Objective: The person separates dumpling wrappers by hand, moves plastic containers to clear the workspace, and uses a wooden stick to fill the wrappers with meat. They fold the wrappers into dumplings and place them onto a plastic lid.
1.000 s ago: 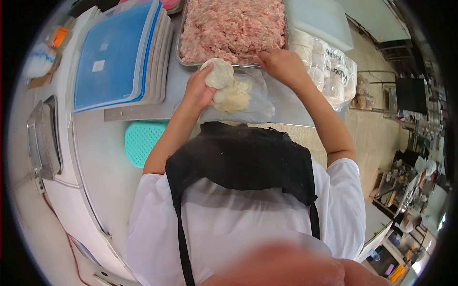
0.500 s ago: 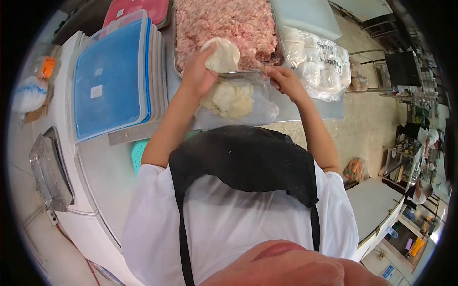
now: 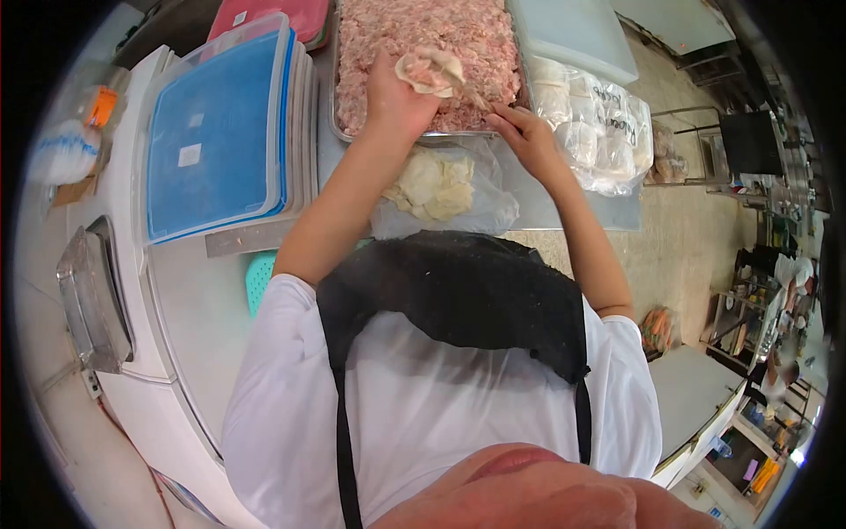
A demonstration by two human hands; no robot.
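Note:
My left hand (image 3: 397,101) holds a round dough wrapper (image 3: 429,72) over the tray's near part, its edges curling up around some pink filling. My right hand (image 3: 529,139) has its fingers closed on a thin utensil (image 3: 478,100), whose end is near the meat. The metal tray (image 3: 337,123) is heaped with ground meat (image 3: 379,26). Nearer my body, a pile of pale wrappers (image 3: 432,185) lies on a clear plastic bag (image 3: 498,189).
Blue-lidded containers (image 3: 211,132) stand stacked at the left, beside a red lid (image 3: 264,18). Wrapped packages (image 3: 599,132) sit at the right, below a translucent container (image 3: 577,40). A turquoise basket (image 3: 258,280) is under the table edge.
My left hand has moved up and right over the meat. The wrapper, flat and bare before, now curls with filling on it. My right hand has shifted slightly.

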